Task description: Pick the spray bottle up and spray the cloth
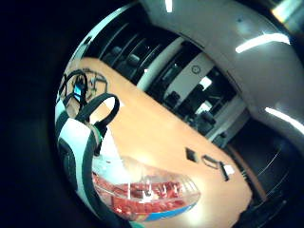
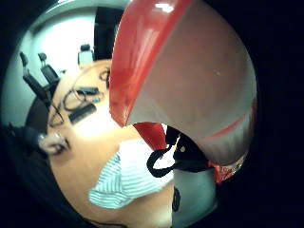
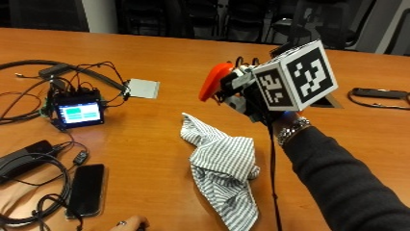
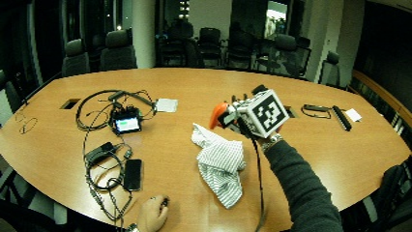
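A: What is hidden or hard to make out?

B: The right hand (image 3: 256, 98) is largely covered by its rig in the outside view. It is raised above the table (image 3: 166, 62), and the spray bottle (image 3: 214, 81) is grasped in it; only the orange-red head is seen there, jutting toward the cloth (image 3: 224, 163). In the little finger side palm view the clear body with a red printed label (image 1: 147, 194) is seen lying against the palm. The fingers themselves cannot be made out.

A: How are the surface and the room described?

B: A long orange-brown wooden table is shown, ringed by dark office chairs (image 4: 116, 50) in a dim room.

A: What lies around?

B: The striped cloth is crumpled on the table just below and beside the bottle's head, apart from it. Well to the side, a small lit screen (image 3: 78, 113) is set among black cables (image 3: 38, 163), with a phone (image 3: 86, 188) and a grey square pad (image 3: 142, 88) nearby. The bare hand (image 4: 153, 212) is rested at the near edge
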{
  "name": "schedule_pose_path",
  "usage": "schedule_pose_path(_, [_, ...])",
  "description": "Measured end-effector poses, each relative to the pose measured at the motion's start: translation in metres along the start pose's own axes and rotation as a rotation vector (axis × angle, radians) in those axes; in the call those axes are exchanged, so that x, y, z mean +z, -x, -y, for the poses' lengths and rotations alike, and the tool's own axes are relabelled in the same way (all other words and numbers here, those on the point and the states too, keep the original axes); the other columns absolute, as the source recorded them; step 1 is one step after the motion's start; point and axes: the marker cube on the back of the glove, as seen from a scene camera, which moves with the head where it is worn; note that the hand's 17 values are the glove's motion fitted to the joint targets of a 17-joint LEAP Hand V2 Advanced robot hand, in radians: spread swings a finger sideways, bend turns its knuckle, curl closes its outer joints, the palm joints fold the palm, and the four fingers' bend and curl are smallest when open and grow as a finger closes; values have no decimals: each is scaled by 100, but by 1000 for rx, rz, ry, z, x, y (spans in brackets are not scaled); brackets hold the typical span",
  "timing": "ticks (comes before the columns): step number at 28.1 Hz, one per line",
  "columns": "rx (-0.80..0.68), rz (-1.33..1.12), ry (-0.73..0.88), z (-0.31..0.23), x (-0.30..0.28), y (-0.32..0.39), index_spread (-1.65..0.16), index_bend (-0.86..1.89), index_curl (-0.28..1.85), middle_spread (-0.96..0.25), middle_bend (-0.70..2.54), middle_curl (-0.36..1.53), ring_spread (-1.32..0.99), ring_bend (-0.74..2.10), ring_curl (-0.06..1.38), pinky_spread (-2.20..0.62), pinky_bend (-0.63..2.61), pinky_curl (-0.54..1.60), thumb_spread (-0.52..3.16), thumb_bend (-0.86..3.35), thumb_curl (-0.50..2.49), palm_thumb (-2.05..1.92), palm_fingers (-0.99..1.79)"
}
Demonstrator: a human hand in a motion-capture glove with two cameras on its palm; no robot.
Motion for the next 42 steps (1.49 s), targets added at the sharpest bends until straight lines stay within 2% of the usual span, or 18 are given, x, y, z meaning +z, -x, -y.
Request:
schedule_pose_path(11, [541, 589, -127, 29, 11, 25, -27, 20, 57, -20, 63, 55, -18, 79, 49, -30, 59, 43, 106, -2, 51, 73, 138])
schedule_pose_path(20, [904, 907, -182, -1, 73, 34, -27, 20, 58, -19, 63, 56, -17, 79, 49, -29, 59, 44, 106, -2, 52, 73, 138])
schedule_pose_path(24, [950, 859, -187, -26, 90, 36, -27, 20, 58, -19, 63, 55, -17, 79, 49, -29, 59, 44, 106, -2, 52, 74, 138])
schedule_pose_path(32, [915, 728, -201, -54, 96, 30, -26, 20, 58, -19, 63, 55, -17, 79, 49, -29, 59, 44, 107, -2, 52, 74, 138])
schedule_pose_path(42, [890, 681, -283, -20, 73, 20, -27, 19, 58, -20, 62, 55, -19, 79, 49, -29, 60, 44, 106, -2, 52, 73, 138])
